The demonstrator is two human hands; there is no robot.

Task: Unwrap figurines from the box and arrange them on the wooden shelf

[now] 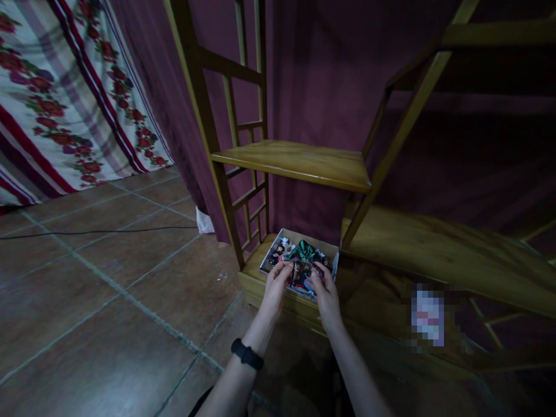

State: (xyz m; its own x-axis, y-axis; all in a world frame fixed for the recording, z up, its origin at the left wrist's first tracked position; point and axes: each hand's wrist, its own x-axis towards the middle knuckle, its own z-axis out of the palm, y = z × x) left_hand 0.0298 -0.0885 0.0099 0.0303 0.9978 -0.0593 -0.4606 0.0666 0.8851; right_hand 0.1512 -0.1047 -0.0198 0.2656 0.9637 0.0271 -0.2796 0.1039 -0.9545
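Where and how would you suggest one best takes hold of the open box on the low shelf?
Probably by its left wall and right wall, from the front: these upright sides face each other, a wooden board sits above, and the curtain hangs behind.

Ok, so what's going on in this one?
A person's left hand and right hand appear to hold a dark patterned item between them, its exact kind unclear. They are over an open box of small mixed items, including a shiny green one. The box sits on a low wooden shelf.
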